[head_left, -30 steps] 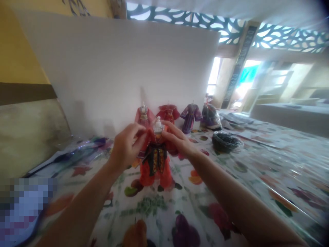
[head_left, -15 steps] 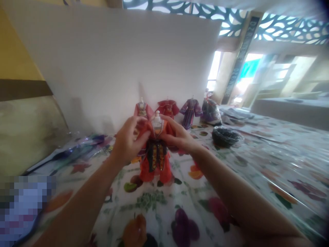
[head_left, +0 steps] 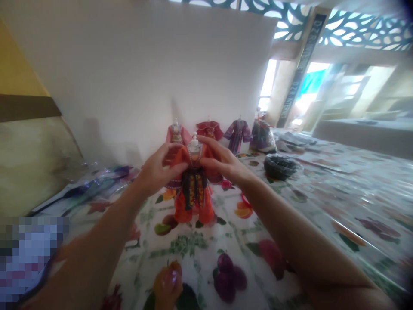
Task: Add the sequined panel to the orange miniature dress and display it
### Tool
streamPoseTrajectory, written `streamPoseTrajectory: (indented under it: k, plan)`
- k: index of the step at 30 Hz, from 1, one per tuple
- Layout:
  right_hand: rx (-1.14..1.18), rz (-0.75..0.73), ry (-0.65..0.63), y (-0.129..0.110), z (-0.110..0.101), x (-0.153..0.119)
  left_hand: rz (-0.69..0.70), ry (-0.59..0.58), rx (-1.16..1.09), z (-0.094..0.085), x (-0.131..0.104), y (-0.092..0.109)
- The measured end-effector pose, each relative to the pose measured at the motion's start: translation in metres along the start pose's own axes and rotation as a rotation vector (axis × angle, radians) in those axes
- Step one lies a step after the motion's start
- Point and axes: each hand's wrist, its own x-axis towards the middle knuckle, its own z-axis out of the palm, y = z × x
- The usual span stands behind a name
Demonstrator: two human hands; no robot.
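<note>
Upright on the table stands a small headless doll form in an orange costume (head_left: 194, 183), with a beaded neckline, a dark embroidered front panel and wide orange trousers. My left hand (head_left: 160, 167) is closed on its left-side sleeve and shoulder, thumb in front and fingers behind. On the other side my right hand (head_left: 222, 161) grips the opposite shoulder, its thumb near the chest and its fingertips hidden behind. Above the collar pokes the form's white neck knob (head_left: 194, 136).
Behind stand a pink costume (head_left: 176, 133), a red costume (head_left: 209, 128) and a purple costume (head_left: 238, 134) against a white board (head_left: 155, 64). A dark wrapped bowl (head_left: 280, 167) and a plastic-wrapped bundle (head_left: 263, 137) sit to the right. Clear plastic packaging (head_left: 100, 183) lies left on the fruit-print tablecloth (head_left: 196, 275).
My left fingers have eased from a tighter pinch at the sleeve, and the sleeves hang more fully now. The whole view has shifted slightly, the orange costume sitting a little higher in it.
</note>
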Motion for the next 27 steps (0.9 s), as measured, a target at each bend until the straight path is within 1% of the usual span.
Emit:
streamPoseTrajectory:
  k: [2, 4, 6, 10, 13, 17, 19, 21, 24, 27]
  plan:
    - [-0.045, -0.01, 0.047, -0.004, 0.003, 0.0, -0.012, -0.057, -0.011, -0.006, 0.0, 0.0]
    - [-0.072, -0.021, 0.099, -0.004, 0.007, 0.002, -0.013, -0.119, 0.008, -0.012, -0.001, 0.002]
    - [-0.076, -0.005, 0.142, 0.002, 0.012, 0.004, -0.008, -0.14, 0.115, -0.016, -0.002, 0.004]
    - [-0.041, 0.029, 0.175, 0.013, 0.019, 0.005, 0.047, -0.047, 0.477, -0.022, -0.004, 0.013]
    - [-0.015, 0.031, 0.166, 0.014, 0.02, 0.005, 0.077, 0.042, 0.599, -0.025, -0.005, 0.02]
    - [0.047, 0.083, 0.15, 0.011, 0.02, 0.004, 0.112, 0.133, 0.648, -0.027, -0.005, 0.028]
    - [0.064, 0.106, 0.151, 0.011, 0.02, 0.004, 0.142, 0.158, 0.649, -0.026, -0.006, 0.031]
    - [0.066, 0.116, 0.153, 0.012, 0.02, 0.004, 0.14, 0.174, 0.633, -0.024, -0.007, 0.032]
    - [0.036, 0.102, 0.155, 0.013, 0.02, 0.004, 0.078, 0.167, 0.575, -0.021, -0.008, 0.034]
    - [-0.051, 0.039, 0.179, 0.012, 0.021, 0.005, -0.003, 0.105, 0.512, -0.02, -0.009, 0.032]
